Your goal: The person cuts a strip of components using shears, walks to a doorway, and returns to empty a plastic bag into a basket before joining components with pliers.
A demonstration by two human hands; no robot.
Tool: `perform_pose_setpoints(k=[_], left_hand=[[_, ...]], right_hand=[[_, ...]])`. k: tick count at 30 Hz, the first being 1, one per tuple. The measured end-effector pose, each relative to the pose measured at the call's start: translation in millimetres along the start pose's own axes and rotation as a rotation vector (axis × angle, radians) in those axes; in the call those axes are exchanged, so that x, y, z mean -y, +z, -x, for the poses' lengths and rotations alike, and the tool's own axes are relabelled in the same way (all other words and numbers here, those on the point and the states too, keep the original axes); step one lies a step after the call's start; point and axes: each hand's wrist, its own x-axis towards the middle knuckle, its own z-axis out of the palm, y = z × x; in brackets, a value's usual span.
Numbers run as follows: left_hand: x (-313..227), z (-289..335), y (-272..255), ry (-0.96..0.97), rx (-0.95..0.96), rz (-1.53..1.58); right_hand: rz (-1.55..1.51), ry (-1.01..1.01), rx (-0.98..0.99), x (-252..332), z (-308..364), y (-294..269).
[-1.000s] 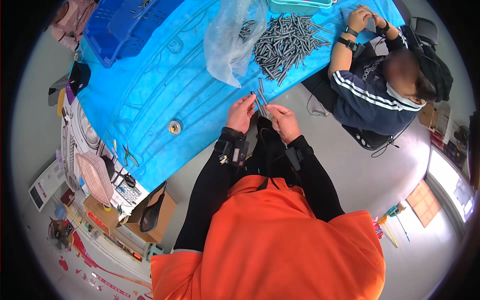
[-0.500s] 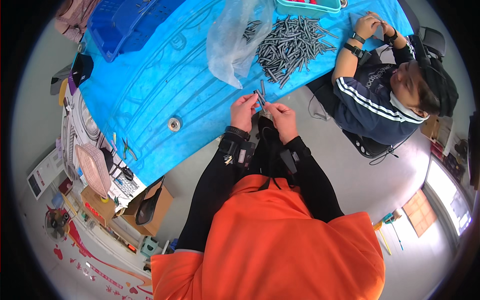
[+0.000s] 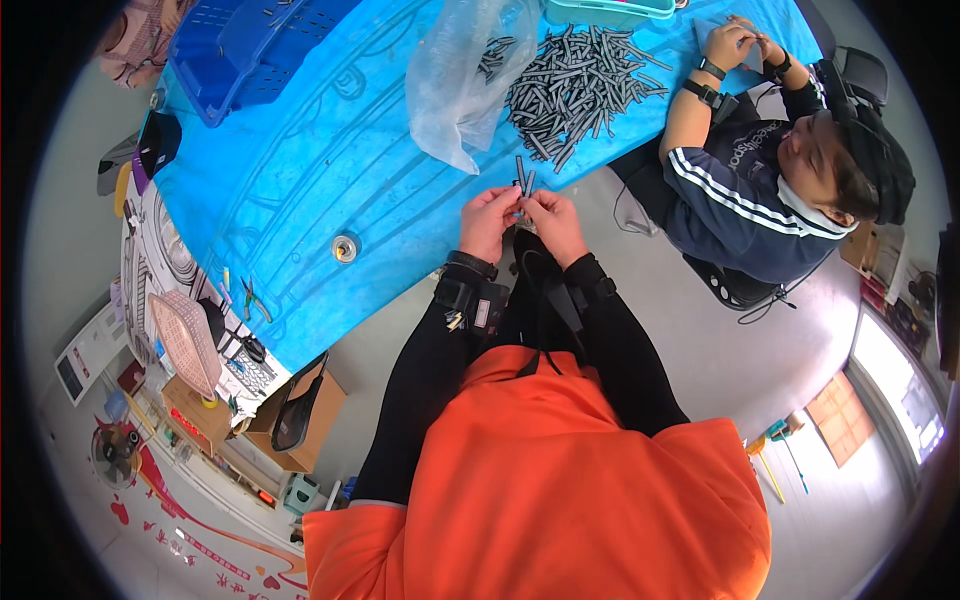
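Observation:
Just off the near edge of the blue-covered table, both my hands are closed with fingertips together. My left hand (image 3: 488,224) pinches a short dark grey strip (image 3: 529,184), and my right hand (image 3: 556,228) grips its lower end. The strip points up and away from me; my fingers hide its near end. Another grey strip (image 3: 520,168) shows right beside it, and I cannot tell whether it is held or lies on the table. Beyond my hands lies a heap of similar grey strips (image 3: 580,90). To its left, a clear plastic bag (image 3: 445,115) holds more of them.
A blue basket (image 3: 225,65) and a teal container (image 3: 610,12) stand at the back. Left on the blue cover (image 3: 300,190) are a small round metal object (image 3: 345,248) and pliers (image 3: 256,300). At right a seated co-worker (image 3: 750,215) handles something small.
My hands have drawn closer together, the right fingers moving in to meet the left around the strip. The whole scene has shifted slightly leftward with my head.

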Motion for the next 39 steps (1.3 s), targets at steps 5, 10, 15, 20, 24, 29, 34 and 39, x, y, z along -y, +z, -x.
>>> perform_pose_setpoints(k=[5, 10, 15, 20, 24, 29, 34, 39], left_hand=[[-2.7, -2.3, -3.8, 0.051, -0.003, 0.004], [-9.7, 2.3, -6.9, 0.040, -0.002, -0.050], [-11.5, 5.8, -3.3, 0.053, 0.070, -0.091], [-10.2, 7.3, -2.5, 0.107, 0.091, -0.115], [-10.9, 8.7, -0.6, 0.144, 0.054, -0.126], [-11.3, 8.7, -5.5, 0.129, 0.063, -0.103], [-13.9, 8.5, -7.3, 0.122, 0.063, -0.227], [-16.0, 3.2, -10.8, 0.112, 0.094, -0.350]], right_hand=[[-0.026, -0.050, 0.123, 0.1, -6.4, -5.6], [-0.036, 0.152, 0.247, 21.1, 0.0, -15.0], [-0.138, 0.213, 0.221, 24.1, -2.4, -17.4], [-0.098, 0.177, 0.219, 29.3, 0.2, -12.2], [-0.032, 0.089, 0.230, 24.1, -3.2, -11.8], [-0.085, -0.045, -0.009, 27.6, -5.3, -6.7], [-0.140, 0.046, -0.008, 29.2, -3.6, -4.6], [-0.238, 0.091, -0.067, 26.5, -2.3, -1.2]])
